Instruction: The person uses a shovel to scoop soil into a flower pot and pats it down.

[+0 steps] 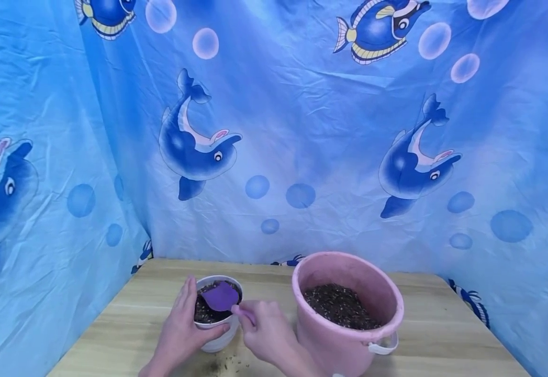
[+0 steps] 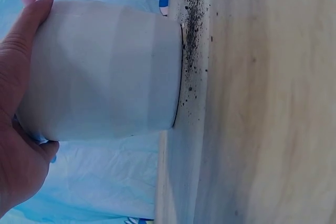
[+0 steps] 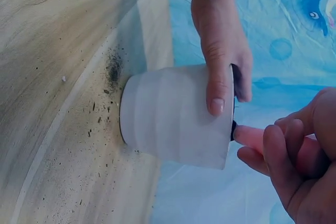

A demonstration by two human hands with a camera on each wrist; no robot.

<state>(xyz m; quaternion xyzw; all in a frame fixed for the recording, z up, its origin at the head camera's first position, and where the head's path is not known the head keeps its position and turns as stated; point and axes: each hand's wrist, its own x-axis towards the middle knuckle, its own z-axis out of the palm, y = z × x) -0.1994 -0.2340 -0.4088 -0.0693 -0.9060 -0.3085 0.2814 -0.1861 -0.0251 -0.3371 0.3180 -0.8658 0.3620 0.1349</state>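
Note:
A white flowerpot (image 1: 218,343) filled with dark soil (image 1: 203,313) stands upright on the wooden table. My left hand (image 1: 179,331) steadies it near the rim, thumb on the front and fingers along the far left side; the left wrist view shows the pot (image 2: 105,72) between thumb and fingers. My right hand (image 1: 271,331) grips the pink handle of a small purple shovel (image 1: 221,296), whose blade lies over the soil inside the rim. In the right wrist view, the right hand's fingers (image 3: 281,153) curl round the handle, and the pot wall hides the blade.
Right of the pot stands a large pink bucket (image 1: 332,348) of soil, with a white handle (image 1: 387,346) at its side. Loose soil crumbs (image 3: 114,69) lie on the table (image 1: 127,314) by the pot's base. A blue sea-print cloth (image 1: 274,131) hangs behind and at the sides.

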